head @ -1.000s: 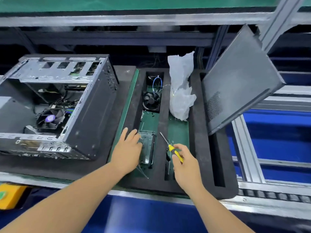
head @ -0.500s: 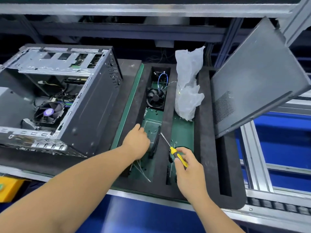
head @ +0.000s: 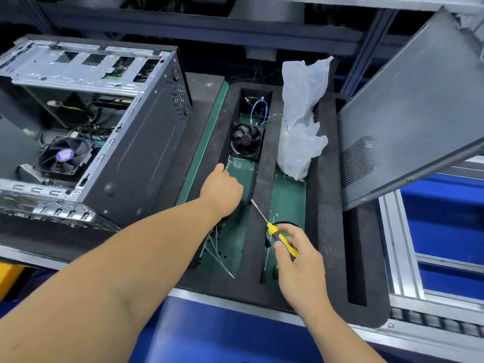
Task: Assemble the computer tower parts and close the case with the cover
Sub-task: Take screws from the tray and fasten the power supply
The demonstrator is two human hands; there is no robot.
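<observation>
A: What is nearest?
B: The right hand (head: pixel 298 255). Its fingers grasp the yellow handle of a screwdriver (head: pixel 277 231), and the shaft points far and to the left.

A: And the left hand (head: pixel 222 189)?
B: It reaches into the left slot of the black foam tray (head: pixel 324 205). The fingers are curled downward, but I cannot tell if they hold something.

A: What lies farther?
B: In the same slot a black fan (head: pixel 246 140), then blue wires (head: pixel 258 111). Right of them stands a white plastic bag (head: pixel 301 127).

A: Where is the case?
B: The open computer case (head: pixel 104 132) lies at the left on the desk (head: pixel 39 242). The grey cover (head: pixel 413 113) leans tilted at the far right, at the tray's right edge.
</observation>
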